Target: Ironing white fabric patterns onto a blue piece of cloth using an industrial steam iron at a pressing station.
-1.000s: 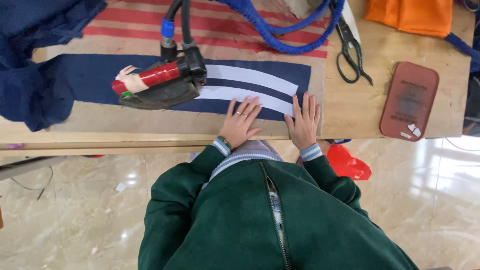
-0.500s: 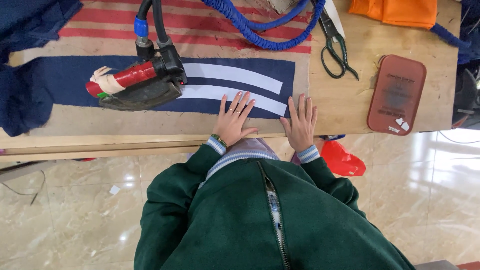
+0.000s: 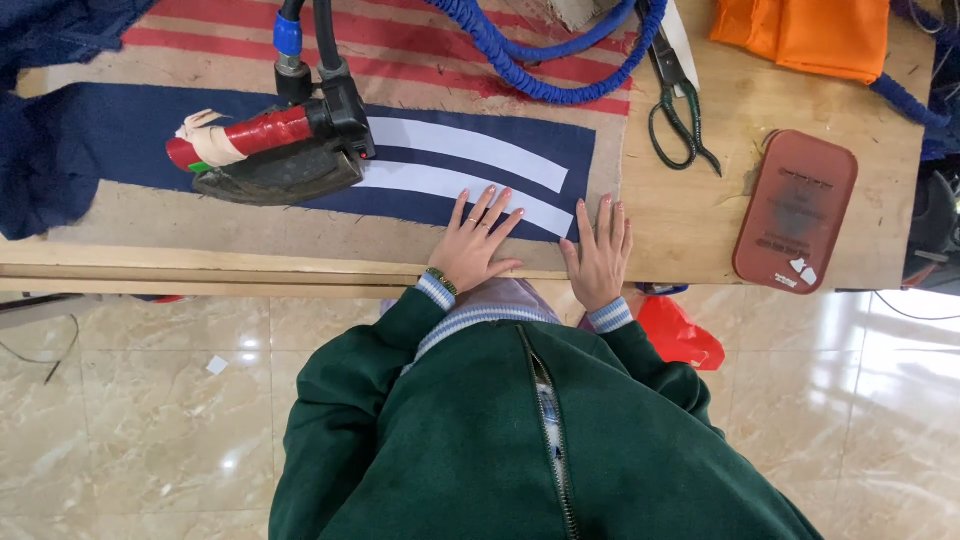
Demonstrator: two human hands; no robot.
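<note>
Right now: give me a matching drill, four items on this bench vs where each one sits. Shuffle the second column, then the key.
Things:
1. iron
2. scissors
3. brown flat case
4. left hand

Places:
A. at the right end of the wooden bench top, alone on bare wood
B. flat on the near edge of the navy cloth, fingertips on the lower white stripe
C. resting on the navy cloth at the left end of the white stripes
D. on bare wood just right of the navy cloth, beside the blue braided hose

Pairs: 1-C, 2-D, 3-A, 4-B
</note>
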